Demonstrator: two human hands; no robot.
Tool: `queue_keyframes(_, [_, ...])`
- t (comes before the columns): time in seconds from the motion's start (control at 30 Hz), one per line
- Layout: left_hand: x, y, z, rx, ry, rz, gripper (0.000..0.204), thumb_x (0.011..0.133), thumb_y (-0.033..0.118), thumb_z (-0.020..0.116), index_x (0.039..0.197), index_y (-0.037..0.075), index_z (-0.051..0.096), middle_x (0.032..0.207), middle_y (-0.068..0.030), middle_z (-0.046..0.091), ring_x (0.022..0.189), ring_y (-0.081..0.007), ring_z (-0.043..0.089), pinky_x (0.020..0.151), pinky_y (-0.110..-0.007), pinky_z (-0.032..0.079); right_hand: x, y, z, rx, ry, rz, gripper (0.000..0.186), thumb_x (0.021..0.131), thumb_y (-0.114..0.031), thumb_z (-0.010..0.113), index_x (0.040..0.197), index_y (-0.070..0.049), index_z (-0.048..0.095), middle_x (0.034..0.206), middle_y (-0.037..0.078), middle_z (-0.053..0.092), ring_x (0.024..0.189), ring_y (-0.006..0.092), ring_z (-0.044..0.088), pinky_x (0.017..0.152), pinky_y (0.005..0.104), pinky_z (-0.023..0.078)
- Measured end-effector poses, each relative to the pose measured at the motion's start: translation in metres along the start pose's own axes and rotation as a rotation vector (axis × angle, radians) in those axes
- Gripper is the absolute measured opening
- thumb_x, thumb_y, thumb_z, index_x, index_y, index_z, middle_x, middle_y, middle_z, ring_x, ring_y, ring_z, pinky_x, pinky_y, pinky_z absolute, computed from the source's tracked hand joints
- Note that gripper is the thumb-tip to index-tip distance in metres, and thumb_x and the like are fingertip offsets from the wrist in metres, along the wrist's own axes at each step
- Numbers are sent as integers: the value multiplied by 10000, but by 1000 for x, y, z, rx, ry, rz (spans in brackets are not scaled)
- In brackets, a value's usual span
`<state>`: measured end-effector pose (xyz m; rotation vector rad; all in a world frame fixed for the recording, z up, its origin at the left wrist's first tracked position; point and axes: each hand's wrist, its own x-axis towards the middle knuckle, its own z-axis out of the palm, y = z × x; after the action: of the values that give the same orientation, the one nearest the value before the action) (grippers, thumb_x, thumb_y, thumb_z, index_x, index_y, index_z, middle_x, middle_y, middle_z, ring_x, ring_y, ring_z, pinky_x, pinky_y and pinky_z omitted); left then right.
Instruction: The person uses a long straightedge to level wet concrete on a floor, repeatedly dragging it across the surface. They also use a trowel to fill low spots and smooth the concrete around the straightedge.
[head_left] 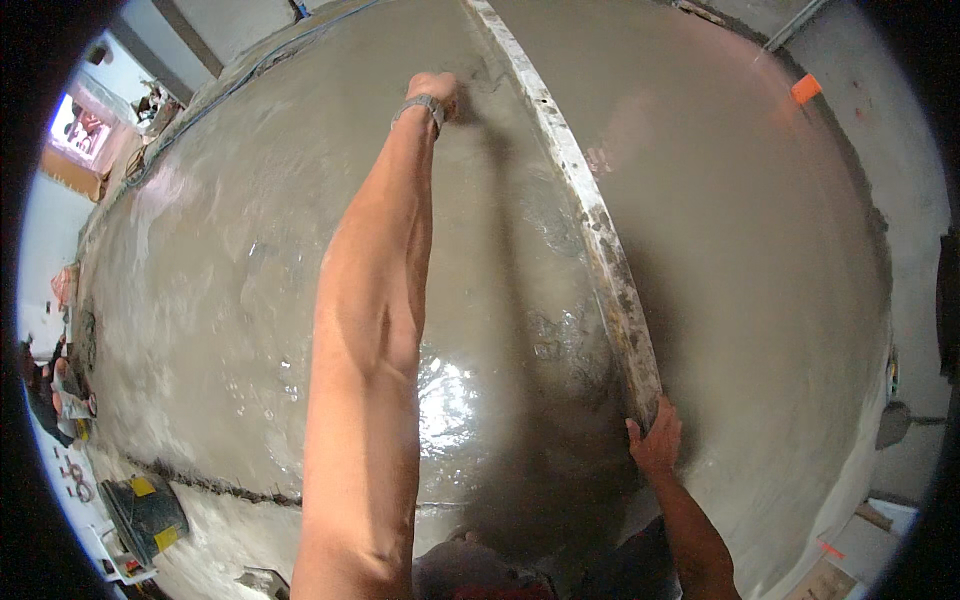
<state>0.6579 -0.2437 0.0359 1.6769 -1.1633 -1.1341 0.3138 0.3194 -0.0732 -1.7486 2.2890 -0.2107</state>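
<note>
Right hand (657, 438) holds bar (598, 222); left hand (434, 86) seemingly above cement (710, 220).

Wet grey concrete (770, 260), glossy in patches; one long, smeared straightedge (577, 175), spanning it; right hand (660, 438), gripping the near end; left hand (430, 86), outstretched left of it, fingers unclear; grey wristband (426, 103); black bucket (128, 522), yellow-patched, lower left.

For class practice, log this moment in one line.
left hand: over wet floor; right hand: gripping bar at near end; bucket: lower left
</note>
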Motion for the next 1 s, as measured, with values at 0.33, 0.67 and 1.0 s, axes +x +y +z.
queue_keyframes(0.33, [-161,-47,-40,-312,-106,155,455,875,179,611,1279,2,500,929,-27,601,699,-94,533,604,-234,455,-1,2,-8,26,5,-14,719,815,-324,660,1364,2,329,1273,247,468,1170,424,448,990,524,330])
queue_keyframes(0.67, [-415,-180,-165,-110,260,-36,600,851,219,682,1346,-14,436,800,7,569,622,-49,500,519,-195,408,-2,-5,-10,125,-19,-17,667,859,-274,616,1409,-61,305,1306,248,451,1143,432,468,984,504,359])
queue_keyframes(1.0, [-608,-291,-190,-162,549,-190,566,851,183,695,1339,25,457,866,-4,585,658,-47,504,515,-195,396,-9,-6,-12,-20,-36,-6,693,909,-267,559,1489,-251,180,1371,300,378,1232,476,415,1001,508,377])
